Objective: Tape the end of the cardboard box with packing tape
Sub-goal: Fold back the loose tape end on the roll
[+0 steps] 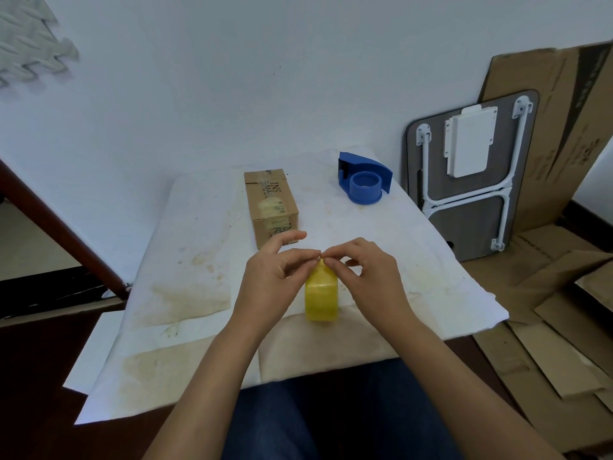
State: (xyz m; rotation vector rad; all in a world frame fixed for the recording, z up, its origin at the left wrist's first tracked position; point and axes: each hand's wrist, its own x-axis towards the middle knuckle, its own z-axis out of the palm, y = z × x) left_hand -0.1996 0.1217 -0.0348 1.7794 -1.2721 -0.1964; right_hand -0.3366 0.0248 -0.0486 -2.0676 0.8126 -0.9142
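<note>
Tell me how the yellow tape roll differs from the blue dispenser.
The yellow tape roll stands on edge near the table's front, with both hands picking at its top; the blue dispenser sits untouched at the far right. The roll is translucent, the dispenser opaque. The dispenser's hub holds no roll. Both rest on the white cloth.

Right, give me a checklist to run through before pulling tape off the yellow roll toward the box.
1. Tape roll standing on edge on the table cover: ok.
2. Left hand and right hand both pinching at the roll's top: ok.
3. Free tape end lifted: cannot tell, too small to see.
4. Cardboard box within reach, just beyond the hands: ok.
5. Near end of the box freshly sealed: cannot tell; only old tape patches show.
6. Blue dispenser loaded: not ok, its hub is bare.
</note>
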